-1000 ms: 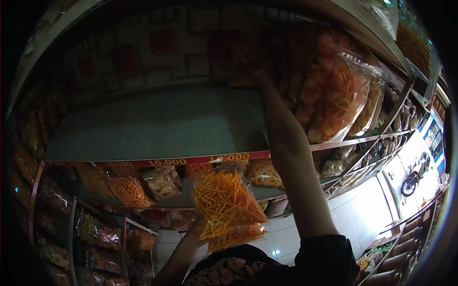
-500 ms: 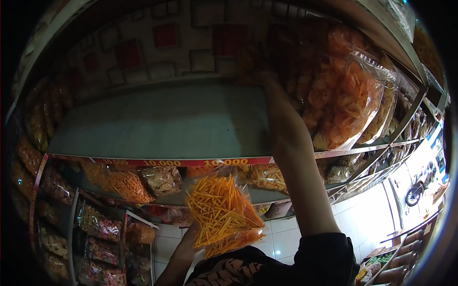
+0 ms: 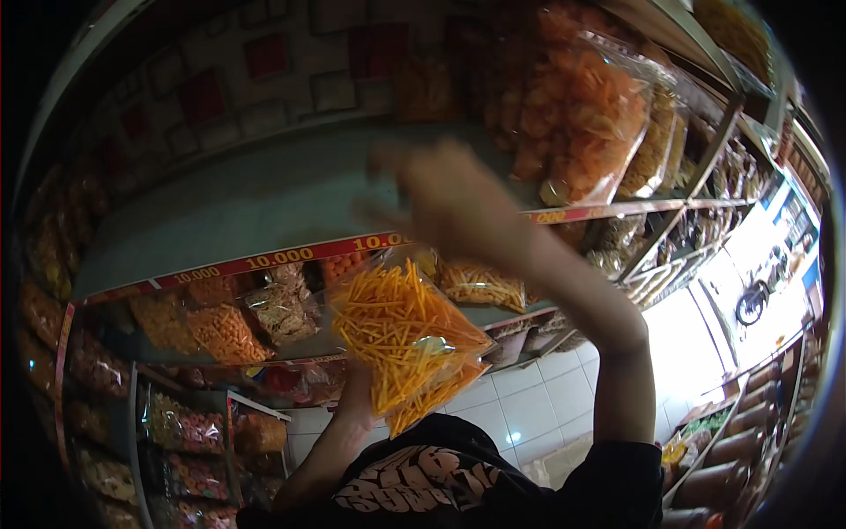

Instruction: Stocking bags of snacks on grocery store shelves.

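My left hand point(image 3: 356, 398) grips clear bags of thin orange snack sticks point(image 3: 397, 331) from below, in front of the shelves. More than one bag seems to be stacked there. My right hand point(image 3: 454, 198) is over the front part of the grey-green upper shelf point(image 3: 238, 216), blurred by motion. Its fingers point left and look spread, with nothing visible in them. Behind it, a dim bag of orange-brown snacks point(image 3: 427, 91) stands against the back wall. Large clear bags of reddish-orange chips point(image 3: 599, 115) stand right of it.
A red label strip point(image 3: 282, 256) edges the upper shelf. Below it lie bagged snacks, among them orange pieces point(image 3: 227, 335) and pale sticks point(image 3: 480, 284). Racks of bags point(image 3: 185, 423) stand at lower left. Past the white tiled floor point(image 3: 538, 388), a motorcycle point(image 3: 753, 300) shows at right.
My right hand has drawn back from the bag by the rear wall toward the shelf's front edge. The snack-stick bags in my left hand have risen slightly. The view has tilted.
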Available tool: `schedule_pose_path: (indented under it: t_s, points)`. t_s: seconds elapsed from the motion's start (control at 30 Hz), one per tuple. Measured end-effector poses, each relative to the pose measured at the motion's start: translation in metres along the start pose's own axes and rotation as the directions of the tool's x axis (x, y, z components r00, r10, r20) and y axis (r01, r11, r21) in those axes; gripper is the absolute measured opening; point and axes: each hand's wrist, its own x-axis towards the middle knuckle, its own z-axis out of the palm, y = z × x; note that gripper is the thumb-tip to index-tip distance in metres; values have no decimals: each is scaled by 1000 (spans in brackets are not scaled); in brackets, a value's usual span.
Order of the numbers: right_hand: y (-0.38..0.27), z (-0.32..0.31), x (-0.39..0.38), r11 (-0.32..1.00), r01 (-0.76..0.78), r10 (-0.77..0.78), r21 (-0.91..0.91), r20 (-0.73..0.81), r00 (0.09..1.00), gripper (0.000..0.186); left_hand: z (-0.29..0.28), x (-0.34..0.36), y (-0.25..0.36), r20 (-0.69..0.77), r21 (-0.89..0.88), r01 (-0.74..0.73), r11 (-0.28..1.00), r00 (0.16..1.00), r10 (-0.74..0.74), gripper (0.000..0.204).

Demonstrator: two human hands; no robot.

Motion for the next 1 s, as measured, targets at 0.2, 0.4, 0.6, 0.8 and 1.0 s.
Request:
schedule_pose_path:
  t_s: [0.2,0.4,0.6,0.8,1.0]
  points:
    - [-46,46,-112,896,-10,202,-443,388,899,98,2,4,-12,-4,186,24,982,1000,-24,38]
    - [-45,32,-115,931,-364,323,4,455,830,110,-25,0,-24,-31,178,-50,983,998,57,21]
    - [-41,27,-129,901,-407,352,150,294,889,121,20,-24,11,-21,261,-91,961,995,100,25]
    - [-54,0,-124,813,-412,370,411,182,911,123,14,-37,43,97,308,-169,936,985,145,40]
    - [-51,-24,-87,746,-139,383,651,-248,890,126,30,-63,84,269,218,-302,928,933,241,44]
